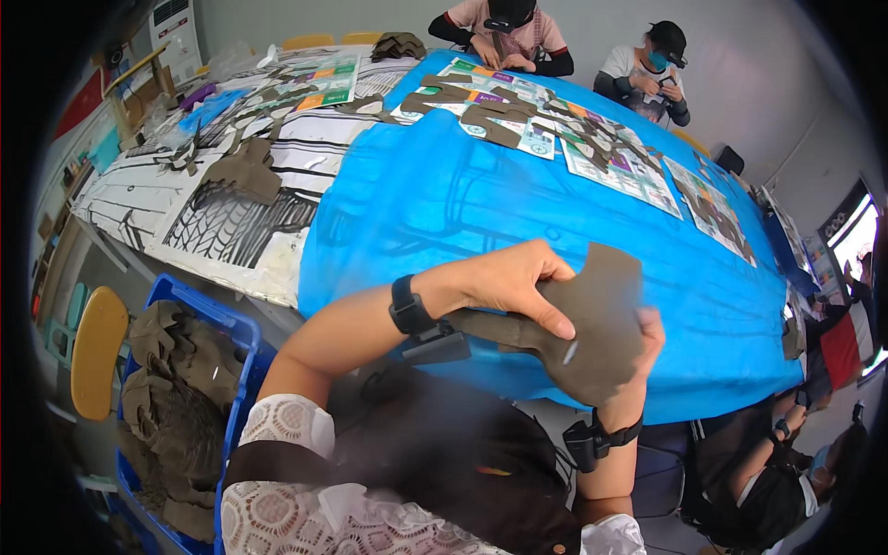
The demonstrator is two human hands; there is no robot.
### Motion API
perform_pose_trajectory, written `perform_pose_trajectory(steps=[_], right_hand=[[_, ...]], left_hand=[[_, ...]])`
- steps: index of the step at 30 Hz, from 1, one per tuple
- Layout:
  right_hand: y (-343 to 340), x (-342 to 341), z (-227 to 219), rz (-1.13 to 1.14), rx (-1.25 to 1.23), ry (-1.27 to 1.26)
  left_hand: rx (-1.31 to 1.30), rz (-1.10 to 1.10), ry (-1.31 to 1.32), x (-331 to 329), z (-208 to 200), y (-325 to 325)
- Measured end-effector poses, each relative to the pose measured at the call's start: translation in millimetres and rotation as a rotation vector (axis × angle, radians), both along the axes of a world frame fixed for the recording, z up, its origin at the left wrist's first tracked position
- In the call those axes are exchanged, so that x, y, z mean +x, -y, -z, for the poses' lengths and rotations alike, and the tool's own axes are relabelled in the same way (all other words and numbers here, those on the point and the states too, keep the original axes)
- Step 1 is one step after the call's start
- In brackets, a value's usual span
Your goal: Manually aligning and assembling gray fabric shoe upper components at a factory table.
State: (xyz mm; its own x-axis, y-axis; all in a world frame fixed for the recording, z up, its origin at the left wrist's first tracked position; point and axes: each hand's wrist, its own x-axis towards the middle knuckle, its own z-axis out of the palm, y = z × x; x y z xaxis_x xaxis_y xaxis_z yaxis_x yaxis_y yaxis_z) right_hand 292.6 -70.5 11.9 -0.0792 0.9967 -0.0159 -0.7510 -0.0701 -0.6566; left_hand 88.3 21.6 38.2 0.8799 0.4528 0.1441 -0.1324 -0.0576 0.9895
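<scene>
My left hand (518,285) pinches a flat, brown-grey cut piece of sheet material (597,305), its thumb on the top face and the other fingers mostly hidden behind. The piece has a broad rounded part and a narrow strip running left under my wrist. A small whitish mark shows near my thumb tip. Around the right edge of the piece curl the fingers of my right hand (650,344), slightly blurred; its palm lies behind the material. Both hands hold the piece above the near edge of a blue-covered table (407,203).
Left of me, a blue crate (248,356) holds stacked brown-grey pieces (176,416) beside a yellow chair (100,351). Printed sheets with similar pieces (490,120) lie across the table. More pieces (245,171) rest on the white patterned covering. Other people work opposite and at right.
</scene>
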Motion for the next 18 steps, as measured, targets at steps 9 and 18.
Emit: perform_pose_trajectory(steps=[9, 18], right_hand=[[-6.0, 16.4, 6.4, 0.332, 0.318, 0.47], [-21.6, 23.5, 32.3, 0.676, 0.36, 0.648]], left_hand=[[-0.047, 0.097, 0.123, 8.3, 18.1, -11.5], [-0.612, 0.166, 0.61, 27.3, 38.1, -0.9]])
